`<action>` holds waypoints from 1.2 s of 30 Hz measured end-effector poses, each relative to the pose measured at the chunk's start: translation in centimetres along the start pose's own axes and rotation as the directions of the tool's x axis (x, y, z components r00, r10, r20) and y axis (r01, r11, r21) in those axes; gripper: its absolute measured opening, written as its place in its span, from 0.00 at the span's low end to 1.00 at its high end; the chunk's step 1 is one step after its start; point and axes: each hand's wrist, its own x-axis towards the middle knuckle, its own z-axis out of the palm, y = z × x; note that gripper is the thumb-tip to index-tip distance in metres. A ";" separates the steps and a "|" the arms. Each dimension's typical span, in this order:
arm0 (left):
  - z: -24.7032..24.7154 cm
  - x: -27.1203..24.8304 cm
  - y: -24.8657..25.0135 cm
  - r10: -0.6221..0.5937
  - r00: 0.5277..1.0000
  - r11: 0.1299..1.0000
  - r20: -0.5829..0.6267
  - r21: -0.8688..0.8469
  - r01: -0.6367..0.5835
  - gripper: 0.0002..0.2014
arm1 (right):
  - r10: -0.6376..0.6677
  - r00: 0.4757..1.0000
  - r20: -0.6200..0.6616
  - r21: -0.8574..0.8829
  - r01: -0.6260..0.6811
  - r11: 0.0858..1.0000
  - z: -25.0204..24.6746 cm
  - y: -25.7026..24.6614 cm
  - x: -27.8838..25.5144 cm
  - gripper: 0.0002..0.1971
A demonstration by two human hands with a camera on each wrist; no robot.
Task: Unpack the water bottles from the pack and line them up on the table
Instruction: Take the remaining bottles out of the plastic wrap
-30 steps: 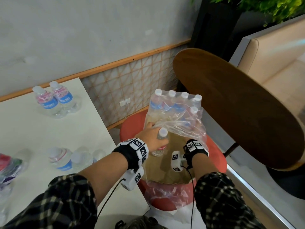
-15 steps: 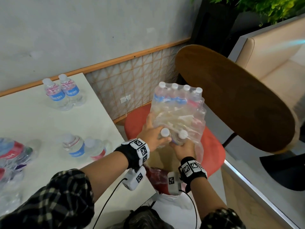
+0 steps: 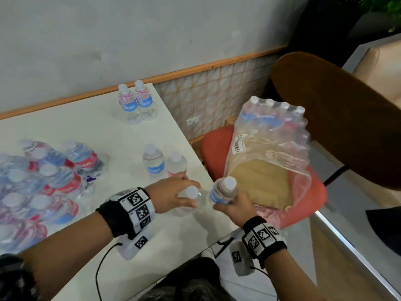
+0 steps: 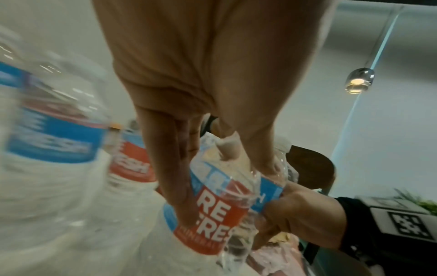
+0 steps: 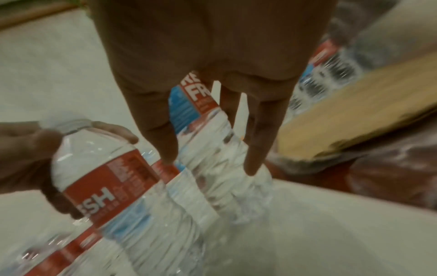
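Note:
My left hand (image 3: 176,193) grips a clear water bottle (image 3: 192,197) near its white cap, just above the white table (image 3: 91,135) at its right edge. In the left wrist view its fingers (image 4: 182,196) wrap that red-labelled bottle (image 4: 212,207). My right hand (image 3: 231,206) holds a second bottle (image 3: 222,192) upright beside it, off the table's edge. In the right wrist view its fingers (image 5: 163,130) curl round this bottle (image 5: 212,134). The opened plastic pack (image 3: 271,144) stands on a red chair (image 3: 213,144), with bottles only in its far row.
Two bottles (image 3: 135,105) stand at the table's back edge and two more (image 3: 162,162) just beyond my left hand. A second wrapped pack (image 3: 43,183) lies on the table's left. A dark round table (image 3: 338,118) overhangs the chair on the right.
Both hands have each drawn a bottle out of the pack and carried them left to the table's right edge. The head view has swung left onto the table.

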 end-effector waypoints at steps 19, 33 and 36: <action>-6.3 -6.3 -1.9 -0.287 0.876 0.752 -0.387 0.475 0.457 0.26 | 0.115 0.961 0.251 -0.339 -0.024 0.941 7.2 -4.0 2.0 0.34; -0.2 11.7 11.6 0.081 0.995 0.891 -0.062 0.451 -0.044 0.19 | 0.243 0.970 -0.027 -0.550 -0.217 0.806 -10.4 -1.1 4.4 0.14; -0.2 14.9 12.8 0.099 0.992 0.880 -0.083 0.473 -0.048 0.27 | 0.229 0.969 -0.095 -0.498 -0.246 0.831 -12.5 -1.6 6.0 0.20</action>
